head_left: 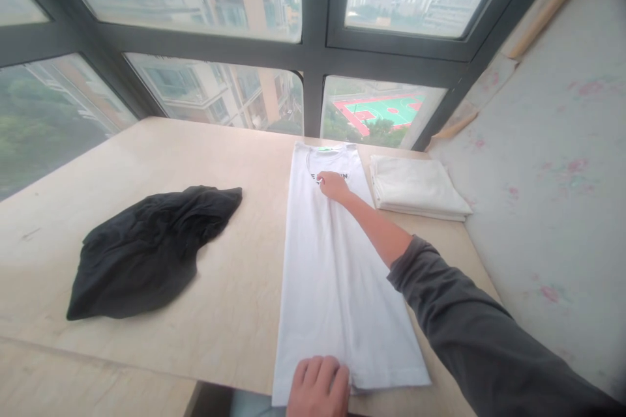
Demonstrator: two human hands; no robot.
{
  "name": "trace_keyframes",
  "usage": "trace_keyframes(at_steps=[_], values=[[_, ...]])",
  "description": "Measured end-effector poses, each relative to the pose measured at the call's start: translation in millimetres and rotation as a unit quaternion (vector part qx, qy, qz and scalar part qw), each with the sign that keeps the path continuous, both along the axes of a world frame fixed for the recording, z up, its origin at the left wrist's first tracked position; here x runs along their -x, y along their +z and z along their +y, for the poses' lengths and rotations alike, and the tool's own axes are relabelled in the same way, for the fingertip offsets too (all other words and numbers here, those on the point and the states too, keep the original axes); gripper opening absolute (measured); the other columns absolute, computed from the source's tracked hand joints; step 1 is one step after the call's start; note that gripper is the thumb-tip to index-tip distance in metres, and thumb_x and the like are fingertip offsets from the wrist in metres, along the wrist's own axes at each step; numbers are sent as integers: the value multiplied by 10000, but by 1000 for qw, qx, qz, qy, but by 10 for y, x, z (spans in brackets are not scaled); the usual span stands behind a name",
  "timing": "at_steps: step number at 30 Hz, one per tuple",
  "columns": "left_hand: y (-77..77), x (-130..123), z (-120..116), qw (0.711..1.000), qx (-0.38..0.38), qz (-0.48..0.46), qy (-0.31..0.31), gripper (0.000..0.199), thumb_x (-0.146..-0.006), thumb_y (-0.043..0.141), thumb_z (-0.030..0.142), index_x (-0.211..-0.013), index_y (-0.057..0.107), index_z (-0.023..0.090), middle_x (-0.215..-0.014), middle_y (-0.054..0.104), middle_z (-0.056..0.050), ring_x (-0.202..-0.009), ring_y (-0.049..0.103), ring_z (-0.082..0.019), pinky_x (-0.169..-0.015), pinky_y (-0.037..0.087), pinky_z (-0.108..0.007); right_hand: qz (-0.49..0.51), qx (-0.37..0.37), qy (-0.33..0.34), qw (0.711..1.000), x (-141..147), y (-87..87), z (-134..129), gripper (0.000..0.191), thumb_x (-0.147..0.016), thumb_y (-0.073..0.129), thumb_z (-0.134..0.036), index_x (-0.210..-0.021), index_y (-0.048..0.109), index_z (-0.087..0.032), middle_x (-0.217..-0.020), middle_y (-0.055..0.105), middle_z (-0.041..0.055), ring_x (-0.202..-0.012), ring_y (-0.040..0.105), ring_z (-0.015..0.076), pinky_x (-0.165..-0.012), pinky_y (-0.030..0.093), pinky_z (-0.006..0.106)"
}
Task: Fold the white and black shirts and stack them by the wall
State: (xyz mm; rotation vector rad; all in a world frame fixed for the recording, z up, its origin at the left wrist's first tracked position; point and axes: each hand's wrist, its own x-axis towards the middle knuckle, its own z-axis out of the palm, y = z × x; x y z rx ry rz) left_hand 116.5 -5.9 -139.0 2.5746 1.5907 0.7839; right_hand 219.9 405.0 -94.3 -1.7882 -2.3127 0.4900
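A white T-shirt (313, 273) lies lengthwise on the pale stone-look ledge, its sides folded in and its neckline at the far end near the window. Dark lettering shows below the collar, partly covered by my right hand (334, 187), whose fingers are closed in a pinch on the shirt's fabric. At the near hem rests my left hand (319, 388), fingers pressed together and curled over the cloth; whether it grips the fabric is hidden. A lengthwise crease runs down the shirt between the two hands.
A crumpled black garment (147, 251) lies on the ledge (244, 313) to the left. Folded white cloth (415, 186) sits at the far right, beside the flower-patterned wall (552, 208). Dark window frames (315, 52) rise behind the ledge.
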Motion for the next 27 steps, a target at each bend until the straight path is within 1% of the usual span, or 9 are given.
trace_keyframes(at_steps=[4, 8, 11, 13, 15, 18, 21, 23, 27], values=[[58, 13, -24, 1000, 27, -3, -13, 179, -876, 476, 84, -882, 602, 211, -803, 601, -25, -721, 553, -178, -701, 410, -316, 16, -14, 8, 1000, -8, 100, -234, 324, -933, 503, -179, -1229, 633, -198, -1267, 643, 93, -1186, 582, 234, -1024, 441, 400], [71, -7, -65, 999, 42, -10, -5, 228, -875, 460, 80, -974, 618, 211, -863, 623, -35, -760, 572, -187, -721, 442, -326, 29, -41, 28, 998, -195, 192, -788, 476, -882, 505, -142, -1350, 567, -201, -1420, 549, 93, -1335, 472, 239, -1138, 350, 407], [96, -36, -96, 999, 34, -28, 8, 284, -878, 435, 65, -1046, 616, 204, -907, 650, -43, -803, 591, -199, -756, 457, -345, 60, -72, 29, 995, -469, 190, -1436, 493, -913, 463, -184, -1401, 516, -235, -1484, 486, 60, -1402, 396, 204, -1197, 289, 399], [152, -45, -107, 997, 43, -60, 31, 220, -897, 462, 87, -1009, 611, 203, -892, 657, -39, -808, 600, -193, -754, 461, -330, 130, -65, 41, 989, -688, 136, -1939, 450, -918, 473, -218, -1356, 547, -286, -1415, 552, 39, -1347, 467, 187, -1176, 352, 386], [230, -42, -105, 991, 58, -108, 54, 144, -909, 514, 114, -963, 605, 212, -866, 657, -27, -793, 605, -171, -742, 465, -297, 190, -26, 62, 980, -896, 58, -2458, 399, -922, 483, -230, -1290, 585, -348, -1321, 620, 20, -1274, 541, 177, -1139, 418, 385], [328, -29, -82, 984, 58, -164, 49, 154, -904, 557, 104, -993, 609, 219, -905, 670, -23, -833, 614, -152, -784, 475, -272, 217, -3, 71, 974, -1103, -41, -3177, 359, -934, 502, -238, -1250, 603, -375, -1215, 667, 35, -1176, 605, 193, -1048, 508, 400], [352, -25, -55, 987, 64, -145, 2, 176, -899, 555, 94, -1016, 610, 214, -933, 674, -30, -857, 607, -165, -797, 485, -287, 183, -40, 66, 980, -1109, -83, -3731, 384, -947, 486, -194, -1308, 576, -290, -1211, 662, 80, -1145, 610, 221, -992, 536, 430], [334, -27, -44, 990, 87, -111, -23, 166, -903, 539, 104, -1005, 611, 214, -941, 669, -37, -851, 598, -181, -779, 490, -306, 149, -82, 67, 983, -1016, -97, -3974, 381, -942, 499, -174, -1315, 568, -214, -1238, 647, 110, -1145, 599, 248, -979, 530, 461], [291, -32, -50, 991, 102, -79, -29, 176, -909, 517, 109, -1021, 609, 210, -959, 658, -51, -860, 587, -203, -777, 494, -340, 103, -151, 56, 982, -808, -143, -4145, 318, -929, 553, -214, -1238, 611, -165, -1259, 633, 141, -1132, 584, 298, -955, 508, 511]])
